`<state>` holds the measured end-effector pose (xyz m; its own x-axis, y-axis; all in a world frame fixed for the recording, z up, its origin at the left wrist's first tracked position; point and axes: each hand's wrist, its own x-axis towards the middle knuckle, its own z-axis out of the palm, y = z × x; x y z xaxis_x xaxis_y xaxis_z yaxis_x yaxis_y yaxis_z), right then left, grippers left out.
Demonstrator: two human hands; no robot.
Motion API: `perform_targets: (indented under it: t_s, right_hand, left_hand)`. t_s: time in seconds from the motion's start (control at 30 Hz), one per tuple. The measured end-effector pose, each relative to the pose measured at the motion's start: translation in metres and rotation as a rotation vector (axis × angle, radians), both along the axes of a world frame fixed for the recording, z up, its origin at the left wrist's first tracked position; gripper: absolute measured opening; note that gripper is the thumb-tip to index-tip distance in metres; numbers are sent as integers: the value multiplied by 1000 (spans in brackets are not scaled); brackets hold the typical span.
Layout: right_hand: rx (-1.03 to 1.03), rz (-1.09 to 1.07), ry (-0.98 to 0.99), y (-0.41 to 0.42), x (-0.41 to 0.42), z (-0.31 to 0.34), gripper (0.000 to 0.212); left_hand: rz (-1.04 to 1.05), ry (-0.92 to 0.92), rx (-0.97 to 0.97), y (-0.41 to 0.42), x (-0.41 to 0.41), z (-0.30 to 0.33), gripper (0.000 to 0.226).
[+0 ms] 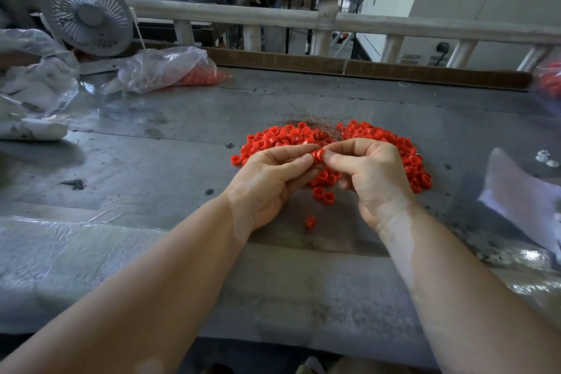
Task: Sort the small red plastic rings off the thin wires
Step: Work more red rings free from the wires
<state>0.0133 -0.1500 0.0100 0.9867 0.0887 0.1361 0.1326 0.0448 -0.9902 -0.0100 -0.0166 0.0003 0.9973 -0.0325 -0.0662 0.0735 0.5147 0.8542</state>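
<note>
Both hands meet at centre over grey table point(158, 161). Left hand point(273, 182) and right hand point(373, 176) each pinch same red ring point(317, 156) between thumb and fingertips. Wire through it: cannot tell.

Ring pile point(303, 136) from 10 to 3 o'clock of hands, wire bundle point(315, 121) at 12, half buried.

Advice: keep pinch light, slide ring straight, no twisting. Drop freed ring near stray one point(310, 221) at 6 o'clock, away from wires.
</note>
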Motion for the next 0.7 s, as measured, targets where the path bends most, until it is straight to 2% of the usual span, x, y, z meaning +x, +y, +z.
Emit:
perform_targets:
  t_s: [0.7]
  right_hand:
    - [17,29,176,0,0,1,11]
  left_hand:
    - [41,-28,87,-2,-1,0,19]
